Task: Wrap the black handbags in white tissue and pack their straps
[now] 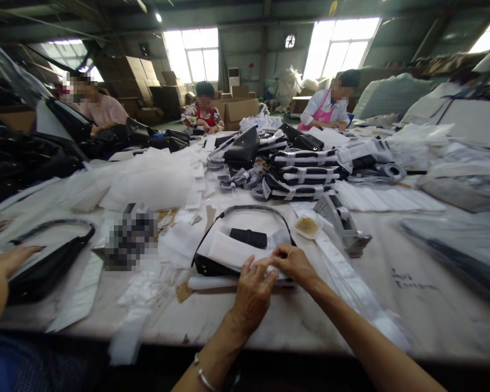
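A black handbag [202,265] lies on the table before me, its strap [251,208] arched away and covered in clear wrap. White foam sheet [231,249] covers much of the bag, and a small black piece [248,238] rests on top. My left hand [255,288] is closed with bent fingers at the sheet's near right edge. Beside it, my right hand [296,265] pinches the same edge, thumb and forefinger together. The two hands' fingertips nearly meet. A white roll [212,282] lies under the bag's near side.
A tape dispenser [343,223] and a tub of yellowish matter [308,226] stand to the right. At left, another person's hand [14,258] touches a black bag [51,264]. Behind are foam sheets [147,177] and stacked wrapped bags [302,174]. Several people work across the table.
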A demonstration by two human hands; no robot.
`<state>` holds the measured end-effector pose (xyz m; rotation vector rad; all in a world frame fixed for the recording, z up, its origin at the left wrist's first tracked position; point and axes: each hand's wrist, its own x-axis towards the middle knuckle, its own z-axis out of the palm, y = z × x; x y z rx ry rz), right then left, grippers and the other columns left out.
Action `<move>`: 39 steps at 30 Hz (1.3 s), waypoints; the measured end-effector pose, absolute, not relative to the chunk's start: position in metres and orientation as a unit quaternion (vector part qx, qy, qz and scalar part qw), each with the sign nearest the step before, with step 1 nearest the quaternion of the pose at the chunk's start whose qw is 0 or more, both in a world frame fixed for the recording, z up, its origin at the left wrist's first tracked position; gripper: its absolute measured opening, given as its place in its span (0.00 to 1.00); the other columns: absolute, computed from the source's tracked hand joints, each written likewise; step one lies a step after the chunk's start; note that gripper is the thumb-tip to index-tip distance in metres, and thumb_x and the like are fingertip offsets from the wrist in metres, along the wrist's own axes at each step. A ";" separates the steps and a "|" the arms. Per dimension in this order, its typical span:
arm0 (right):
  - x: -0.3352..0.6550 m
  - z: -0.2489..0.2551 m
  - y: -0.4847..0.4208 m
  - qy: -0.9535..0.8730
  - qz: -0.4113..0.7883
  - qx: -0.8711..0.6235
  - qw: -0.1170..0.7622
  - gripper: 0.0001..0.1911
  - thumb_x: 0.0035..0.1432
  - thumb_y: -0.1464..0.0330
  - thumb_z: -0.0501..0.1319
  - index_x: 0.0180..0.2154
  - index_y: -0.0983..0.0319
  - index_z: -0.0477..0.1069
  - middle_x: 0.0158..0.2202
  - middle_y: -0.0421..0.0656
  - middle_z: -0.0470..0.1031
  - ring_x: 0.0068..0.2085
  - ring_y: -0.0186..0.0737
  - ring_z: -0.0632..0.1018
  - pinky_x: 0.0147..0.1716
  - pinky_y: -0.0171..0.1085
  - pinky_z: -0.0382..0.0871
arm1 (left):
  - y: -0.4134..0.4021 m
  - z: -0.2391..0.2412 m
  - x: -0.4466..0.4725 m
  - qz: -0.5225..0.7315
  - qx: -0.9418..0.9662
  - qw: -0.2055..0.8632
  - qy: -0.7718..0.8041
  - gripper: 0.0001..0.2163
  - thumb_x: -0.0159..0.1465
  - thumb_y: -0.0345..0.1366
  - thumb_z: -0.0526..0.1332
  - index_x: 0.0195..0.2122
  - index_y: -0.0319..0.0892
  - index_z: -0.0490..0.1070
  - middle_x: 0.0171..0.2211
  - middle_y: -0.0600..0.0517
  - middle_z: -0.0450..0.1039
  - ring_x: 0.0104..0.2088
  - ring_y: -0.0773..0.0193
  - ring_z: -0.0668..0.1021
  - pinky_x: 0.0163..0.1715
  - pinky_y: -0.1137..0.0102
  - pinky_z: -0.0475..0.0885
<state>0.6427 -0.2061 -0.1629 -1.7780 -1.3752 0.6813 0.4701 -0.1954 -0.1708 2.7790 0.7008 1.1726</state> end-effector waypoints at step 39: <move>0.856 -0.114 -0.239 -0.298 0.229 -0.812 0.447 0.14 0.41 0.58 0.65 0.21 0.64 0.73 0.21 0.43 0.75 0.24 0.35 0.71 0.24 0.34 0.60 | -0.202 -0.184 0.477 0.359 0.906 -0.022 0.221 0.14 0.68 0.28 0.53 0.53 0.41 0.68 0.45 0.47 0.76 0.48 0.56 0.77 0.54 0.56 0.68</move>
